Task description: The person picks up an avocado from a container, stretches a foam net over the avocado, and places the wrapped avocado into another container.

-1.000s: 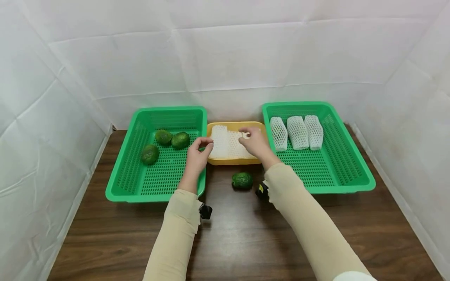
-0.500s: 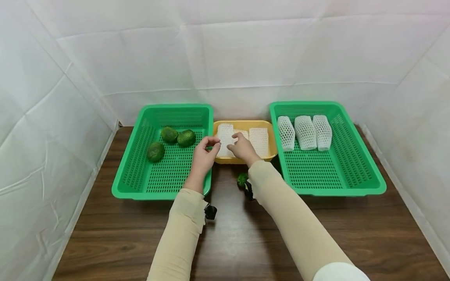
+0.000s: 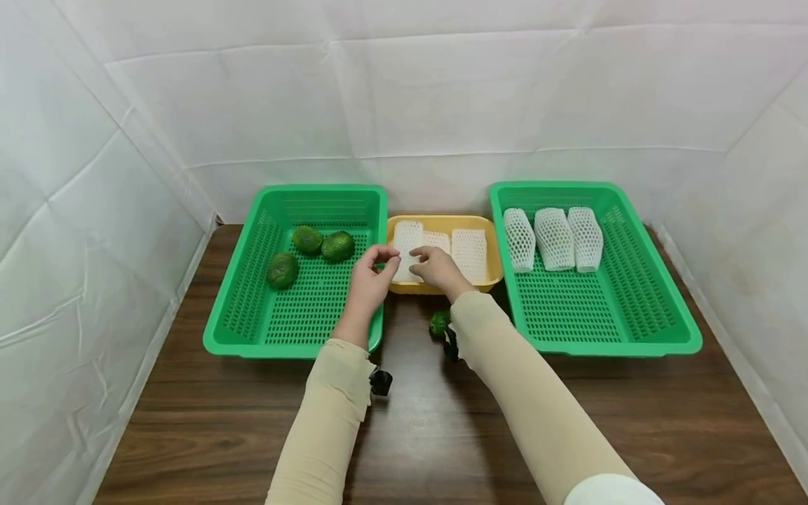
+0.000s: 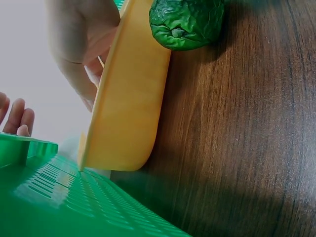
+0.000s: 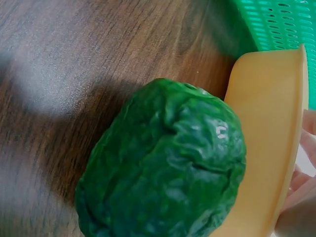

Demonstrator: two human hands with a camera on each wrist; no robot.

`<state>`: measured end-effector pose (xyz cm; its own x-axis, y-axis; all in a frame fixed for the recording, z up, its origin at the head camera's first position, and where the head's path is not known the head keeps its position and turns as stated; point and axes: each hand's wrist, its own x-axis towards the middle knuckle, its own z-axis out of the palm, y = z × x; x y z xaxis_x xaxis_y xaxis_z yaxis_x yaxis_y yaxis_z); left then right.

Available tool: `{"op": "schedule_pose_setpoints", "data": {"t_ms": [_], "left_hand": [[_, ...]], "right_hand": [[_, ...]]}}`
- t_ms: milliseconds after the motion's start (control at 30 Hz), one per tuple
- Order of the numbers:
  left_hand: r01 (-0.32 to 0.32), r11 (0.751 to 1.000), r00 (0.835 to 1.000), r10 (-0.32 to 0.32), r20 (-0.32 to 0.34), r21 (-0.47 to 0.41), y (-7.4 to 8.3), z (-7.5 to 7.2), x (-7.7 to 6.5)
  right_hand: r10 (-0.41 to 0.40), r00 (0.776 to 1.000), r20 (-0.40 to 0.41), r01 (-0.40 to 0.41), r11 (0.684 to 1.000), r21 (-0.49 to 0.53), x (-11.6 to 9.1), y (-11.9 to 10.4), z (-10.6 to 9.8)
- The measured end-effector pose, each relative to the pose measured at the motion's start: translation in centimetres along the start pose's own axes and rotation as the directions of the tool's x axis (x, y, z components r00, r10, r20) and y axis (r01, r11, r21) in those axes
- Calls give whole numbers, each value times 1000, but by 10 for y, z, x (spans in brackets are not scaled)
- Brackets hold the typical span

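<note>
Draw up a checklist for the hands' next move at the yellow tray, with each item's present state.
1. White foam nets lying in the yellow tray: ok.
2. Left hand free: ok, no object seen in it.
3. Right hand gripping a net: cannot tell, its fingers reach over the tray but contact is unclear.
4. Avocado on the table in front of the tray: ok.
5. That avocado covered by a net: not ok, it is bare.
</note>
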<state>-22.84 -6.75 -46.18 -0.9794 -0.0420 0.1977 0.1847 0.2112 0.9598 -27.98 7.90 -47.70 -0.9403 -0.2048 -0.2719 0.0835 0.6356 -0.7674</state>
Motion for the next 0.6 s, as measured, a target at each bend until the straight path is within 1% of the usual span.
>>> {"op": "schedule_pose_setpoints", "data": {"t_ms": [67,133,233,333,433,500,600], "left_hand": [[2,1000,1000,-2,-2,-5,-1,0,0],[1,1000,1000,-1,-3,-8,-1,0,0],[-7,1000,1000,6,-4,-12,-1,1,1],[-6,1000,1000,6,-5,-8,-1,1,1],[8,1000,1000,-8,-10,-4,-1,1,1],[23,1000,1000,-23,-14,-21,-1,1,1],[39,997,999,-41,-28,-73,-1,-1,2]], "right_hand": [[9,999,-50,-8,1000,17,0,0,1],[20,993,-120,-14,999,48,1,0,1],[31,972,-231,-4,993,120,1,1,-1],[43,954,-297,22,977,214,3,2,-4],[58,954,-295,51,936,347,4,2,-9],[61,961,-269,59,906,419,4,1,-13],[48,975,-215,66,867,494,2,-1,-20]]}}
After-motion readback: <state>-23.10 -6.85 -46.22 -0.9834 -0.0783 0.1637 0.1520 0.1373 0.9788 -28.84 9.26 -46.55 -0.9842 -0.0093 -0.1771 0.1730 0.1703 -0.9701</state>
